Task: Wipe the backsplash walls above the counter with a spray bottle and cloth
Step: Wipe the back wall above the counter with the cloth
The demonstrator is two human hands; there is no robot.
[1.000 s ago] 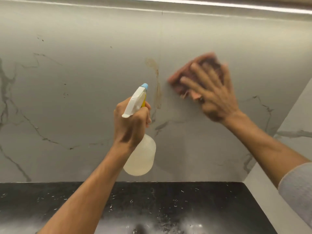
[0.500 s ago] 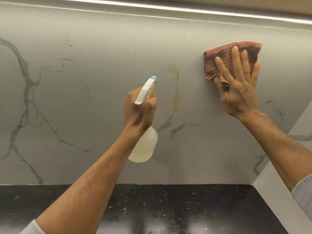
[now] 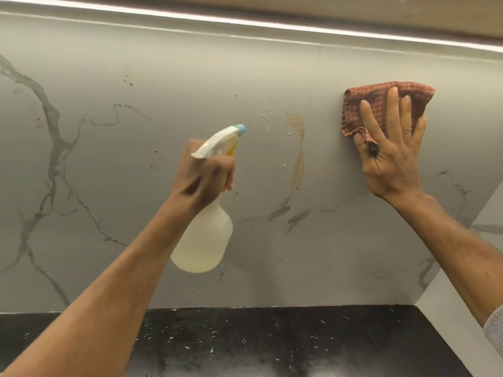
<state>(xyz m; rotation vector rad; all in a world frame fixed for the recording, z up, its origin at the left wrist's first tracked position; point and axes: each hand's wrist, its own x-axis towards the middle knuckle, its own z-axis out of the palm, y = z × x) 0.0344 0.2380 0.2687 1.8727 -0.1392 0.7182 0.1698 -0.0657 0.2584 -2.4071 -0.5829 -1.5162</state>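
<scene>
grey wall [image 3: 163, 85]: brown streak [image 3: 299, 156], droplets [image 3: 264, 111]
bottle [image 3: 206, 240]: pale, left hand [image 3: 202, 176] clenched round its neck
cloth [image 3: 381, 104]: reddish check, right hand [image 3: 392, 156] flat, pressing it to wall

Bare forearms, a light grey knit sleeve cuff [image 3: 496, 329] at the right arm's frame edge

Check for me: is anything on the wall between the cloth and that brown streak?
Nothing visible. The right hand presses the cloth flat on the backsplash, and bare wall lies between it and the brown streak to its left. The spray bottle in the left hand sits left of the streak, off that path.
</scene>
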